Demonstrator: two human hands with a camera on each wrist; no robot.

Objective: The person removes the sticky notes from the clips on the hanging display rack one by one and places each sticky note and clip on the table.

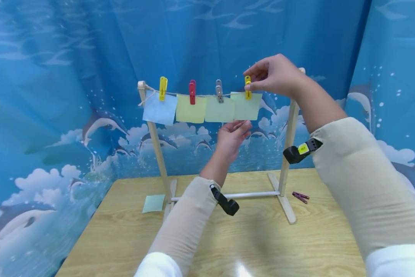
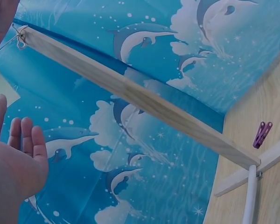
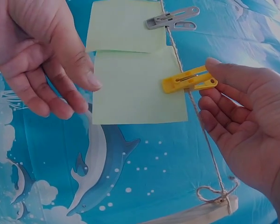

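Observation:
My right hand pinches the handle end of a yellow clothespin between thumb and fingers. That clothespin sits over the string at the upper edge of a pale green paper square, the rightmost in the row. Just under this square's lower edge is my left hand, its fingers relaxed and the thumb tip right at the paper's edge. Along the same string hang a light green square under a grey clothespin, a yellowish square under a red clothespin, and a light blue square under another yellow clothespin.
The string is tied between two posts of a wooden frame, whose feet and white crossbar stand on the wooden table. A loose pale green square lies at the left, a purple clothespin at the right. A dolphin-print curtain hangs behind.

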